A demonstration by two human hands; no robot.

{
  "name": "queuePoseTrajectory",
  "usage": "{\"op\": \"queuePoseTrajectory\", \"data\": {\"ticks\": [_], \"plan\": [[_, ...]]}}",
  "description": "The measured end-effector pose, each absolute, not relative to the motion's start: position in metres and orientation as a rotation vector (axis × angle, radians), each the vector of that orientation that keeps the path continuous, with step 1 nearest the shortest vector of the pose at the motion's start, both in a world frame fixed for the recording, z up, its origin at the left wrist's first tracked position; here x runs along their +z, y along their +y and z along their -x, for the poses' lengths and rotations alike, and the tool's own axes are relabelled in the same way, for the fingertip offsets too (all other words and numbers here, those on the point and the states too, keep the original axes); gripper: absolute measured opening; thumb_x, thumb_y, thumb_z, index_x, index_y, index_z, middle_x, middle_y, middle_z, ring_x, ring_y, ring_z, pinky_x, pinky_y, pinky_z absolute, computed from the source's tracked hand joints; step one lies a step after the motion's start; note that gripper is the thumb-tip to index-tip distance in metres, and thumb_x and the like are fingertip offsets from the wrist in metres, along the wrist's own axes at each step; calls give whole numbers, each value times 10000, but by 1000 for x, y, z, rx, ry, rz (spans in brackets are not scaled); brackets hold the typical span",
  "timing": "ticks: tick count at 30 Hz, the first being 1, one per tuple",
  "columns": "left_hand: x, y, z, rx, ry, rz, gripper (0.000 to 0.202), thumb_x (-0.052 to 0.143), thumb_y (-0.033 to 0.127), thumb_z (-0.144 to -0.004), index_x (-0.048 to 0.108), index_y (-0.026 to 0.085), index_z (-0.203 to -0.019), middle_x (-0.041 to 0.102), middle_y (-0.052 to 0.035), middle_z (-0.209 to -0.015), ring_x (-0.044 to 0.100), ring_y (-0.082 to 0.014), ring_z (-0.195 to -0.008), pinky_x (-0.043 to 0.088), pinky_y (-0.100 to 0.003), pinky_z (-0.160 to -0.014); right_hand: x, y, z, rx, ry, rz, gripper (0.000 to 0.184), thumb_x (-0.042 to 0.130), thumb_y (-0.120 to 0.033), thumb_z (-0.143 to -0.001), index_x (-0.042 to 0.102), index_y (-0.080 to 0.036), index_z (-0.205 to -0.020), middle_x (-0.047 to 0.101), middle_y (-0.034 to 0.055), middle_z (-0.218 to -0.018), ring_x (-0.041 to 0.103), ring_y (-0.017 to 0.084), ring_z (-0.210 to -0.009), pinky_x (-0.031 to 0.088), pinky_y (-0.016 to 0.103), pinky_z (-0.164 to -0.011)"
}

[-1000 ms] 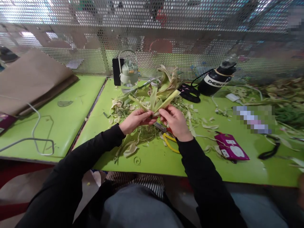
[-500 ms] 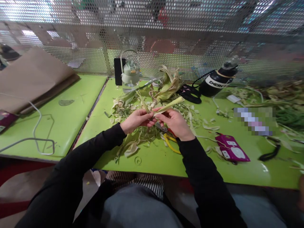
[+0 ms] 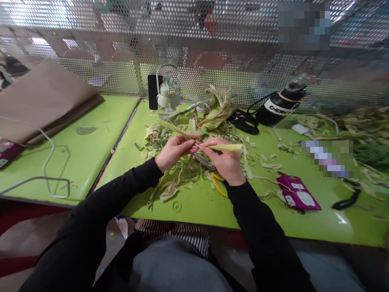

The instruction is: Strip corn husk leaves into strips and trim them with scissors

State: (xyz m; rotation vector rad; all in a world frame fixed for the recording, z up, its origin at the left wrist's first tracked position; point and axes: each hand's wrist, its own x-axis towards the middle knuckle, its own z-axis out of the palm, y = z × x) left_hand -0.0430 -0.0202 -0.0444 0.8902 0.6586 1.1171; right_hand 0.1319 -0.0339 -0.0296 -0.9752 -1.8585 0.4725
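Note:
Both my hands work over a heap of pale green leaf scraps [image 3: 182, 168] on the green table [image 3: 194, 202]. My left hand [image 3: 174, 151] is closed, pinching a thin leaf strip [image 3: 173, 128] that points up and to the left. My right hand [image 3: 224, 160] is closed round a wider strip [image 3: 229, 147] that sticks out flat to the right. The two strips meet between my fingertips. Yellow-handled scissors [image 3: 217, 182] lie on the table under my right wrist.
A pale green bottle [image 3: 168, 94] and a dark phone [image 3: 152, 91] stand by the perforated metal screen. A husk pile [image 3: 217, 109], a black bottle [image 3: 278, 106], a magenta packet [image 3: 299, 196], brown paper [image 3: 42, 101] and a white cable [image 3: 45, 170] lie around.
The leaf strips, spread upward like a fan a second ago, have been pulled apart. My right hand's strip has swung down to lie level, pointing right. My left hand holds the other.

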Motion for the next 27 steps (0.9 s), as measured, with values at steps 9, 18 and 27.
{"op": "queuePoseTrajectory", "data": {"ticks": [9, 18, 27], "plan": [[-51, -9, 50, 1110, 688, -1015, 178, 755, 201, -766, 670, 118, -899, 696, 5, -770, 642, -91, -687, 503, -234, -716, -34, -39, -123, 509, -2069, 1003, 123, 570, -239, -895, 633, -225, -999, 693, 60, -963, 646, 177, -762, 535, 322, -673], [-50, -15, 47, 976, 710, -1059, 81, 691, 134, -819, 667, 112, -894, 725, -36, -810, 685, -114, -762, 542, -247, -737, -33, -40, -125, 189, -1693, 1205, 198, 617, -413, -900, 617, -224, -837, 605, 17, -738, 535, 151, -626, 456, 306, -636], [-57, -22, 40, 1004, 750, -1437, 101, 649, 193, -836, 703, 119, -877, 718, -52, -859, 644, -98, -715, 536, -227, -699, -37, -33, -127, 568, -1546, 1323, 356, 536, -518, -922, 626, -211, -1079, 651, 50, -908, 593, 166, -717, 471, 307, -665]]}}
